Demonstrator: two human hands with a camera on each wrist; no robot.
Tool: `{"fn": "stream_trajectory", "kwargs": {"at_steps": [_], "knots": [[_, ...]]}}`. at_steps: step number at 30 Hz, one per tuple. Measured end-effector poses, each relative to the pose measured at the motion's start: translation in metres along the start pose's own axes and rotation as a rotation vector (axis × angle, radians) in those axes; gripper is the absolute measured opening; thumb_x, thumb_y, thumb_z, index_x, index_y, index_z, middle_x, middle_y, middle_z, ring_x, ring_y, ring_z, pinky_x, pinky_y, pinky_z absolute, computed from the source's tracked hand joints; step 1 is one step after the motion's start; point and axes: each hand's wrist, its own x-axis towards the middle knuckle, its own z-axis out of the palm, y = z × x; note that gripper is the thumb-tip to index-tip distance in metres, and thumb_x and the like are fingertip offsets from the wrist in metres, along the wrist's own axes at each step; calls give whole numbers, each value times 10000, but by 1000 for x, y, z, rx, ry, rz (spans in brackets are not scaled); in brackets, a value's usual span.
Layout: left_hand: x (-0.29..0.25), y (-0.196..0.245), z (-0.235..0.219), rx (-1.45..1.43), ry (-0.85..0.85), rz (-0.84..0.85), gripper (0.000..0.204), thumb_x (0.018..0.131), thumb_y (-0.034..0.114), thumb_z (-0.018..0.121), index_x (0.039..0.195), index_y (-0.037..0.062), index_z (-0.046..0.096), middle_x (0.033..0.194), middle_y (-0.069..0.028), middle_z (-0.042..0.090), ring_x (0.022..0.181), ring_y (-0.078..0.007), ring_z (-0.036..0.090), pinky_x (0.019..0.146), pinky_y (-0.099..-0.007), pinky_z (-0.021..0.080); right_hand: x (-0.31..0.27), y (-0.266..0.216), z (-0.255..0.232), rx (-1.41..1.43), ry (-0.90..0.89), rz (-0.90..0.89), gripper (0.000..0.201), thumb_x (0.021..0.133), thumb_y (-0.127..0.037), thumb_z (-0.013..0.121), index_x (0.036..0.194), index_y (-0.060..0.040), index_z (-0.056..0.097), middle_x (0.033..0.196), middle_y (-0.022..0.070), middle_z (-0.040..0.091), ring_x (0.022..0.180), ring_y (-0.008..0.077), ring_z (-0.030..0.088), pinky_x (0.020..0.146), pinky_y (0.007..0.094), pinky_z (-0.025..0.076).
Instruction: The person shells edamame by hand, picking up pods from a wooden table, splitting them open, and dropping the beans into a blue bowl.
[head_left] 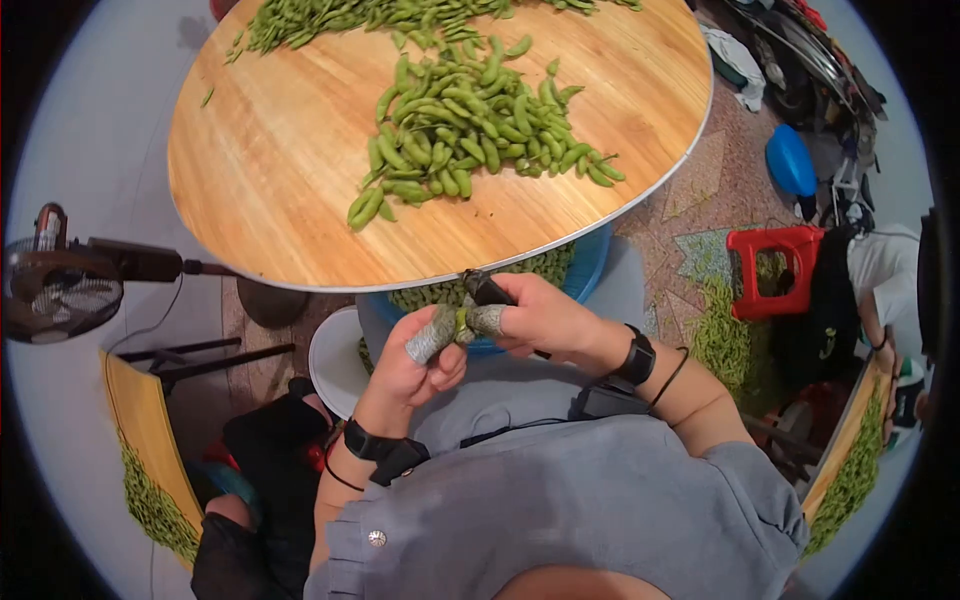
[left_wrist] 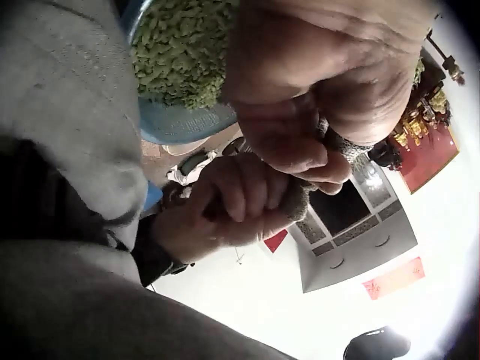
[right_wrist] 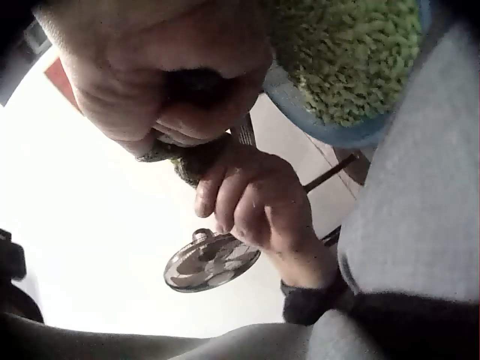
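At the centre of the head view, below the surface's near edge, the left hand (head_left: pixel 405 365) and the right hand (head_left: pixel 550 320), their digits wrapped in grey textured covering, met at a small green pod (head_left: pixel 462 320). The left grip was closed, pinching it; the right grip was curled around a slim black object (head_left: pixel 490 291). Just beyond sat a round blue plastic basin (head_left: pixel 598 272) of small green pieces. Farther up, the round light-wood surface (head_left: pixel 280 180) carried plump green pods (head_left: pixel 480 120) at upper centre, with another green heap (head_left: pixel 340 20) along the top edge.
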Motion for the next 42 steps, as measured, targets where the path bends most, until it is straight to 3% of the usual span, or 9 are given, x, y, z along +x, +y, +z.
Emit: {"fn": "stream_trajectory", "kwargs": {"at_steps": [2,6,9,17,19,26,37,41,42], "knots": [[0,-4,3,692,371,114,124,872,108,625,958,24,592,686,-49,603,537,-102,557,465,-221,444,-1,4,-3,88,20,161,151,842,-128,531,957,-40,575,634,-27,484,524,35,414,437,211,329],[0,-3,-4,1520,263,353,114,860,90,634,936,9,609,728,-29,624,595,-88,573,500,-227,460,0,18,-6,-156,77,22,137,812,-104,552,913,-14,572,676,8,547,585,74,485,502,242,400],[4,-4,8,1097,344,165,112,901,98,569,942,-3,597,736,-55,626,582,-96,561,494,-226,452,2,25,-6,-337,147,-299,161,788,-84,558,914,15,568,739,34,605,666,106,538,613,266,458],[7,-5,9,230,181,-25,196,966,151,457,981,-10,568,792,-129,641,554,-119,541,480,-256,441,-18,17,-16,-222,110,-118,192,788,-70,537,954,20,573,739,1,574,661,78,510,589,247,432],[5,-1,9,172,136,51,192,968,151,463,989,-6,573,799,-118,642,578,-123,558,502,-270,468,-21,22,-27,192,47,-19,195,808,-88,546,974,8,579,729,-18,541,633,62,474,552,233,402],[5,-15,16,1113,323,235,148,909,44,490,995,-2,601,833,-63,651,627,-110,589,594,-251,508,-5,46,-21,-471,219,-419,189,850,-148,578,968,-1,591,815,11,607,719,67,525,627,248,453],[8,-6,9,328,194,-69,186,936,161,525,959,-11,594,826,-128,656,621,-152,613,571,-273,528,-15,33,-25,491,-79,39,128,844,-144,589,926,-50,558,651,-24,491,486,34,356,419,197,267],[13,-11,10,709,398,29,125,902,8,518,993,-19,599,837,-95,651,657,-127,613,609,-264,529,-9,42,-30,194,86,2,191,844,-208,617,901,-38,550,661,-30,478,526,67,413,447,237,340],[14,-14,12,856,433,56,141,887,-44,504,991,-24,596,843,-89,650,671,-126,616,619,-267,533,-4,49,-28,-136,210,-237,222,821,-216,638,903,-30,548,656,-9,494,546,122,466,479,275,383]]}}
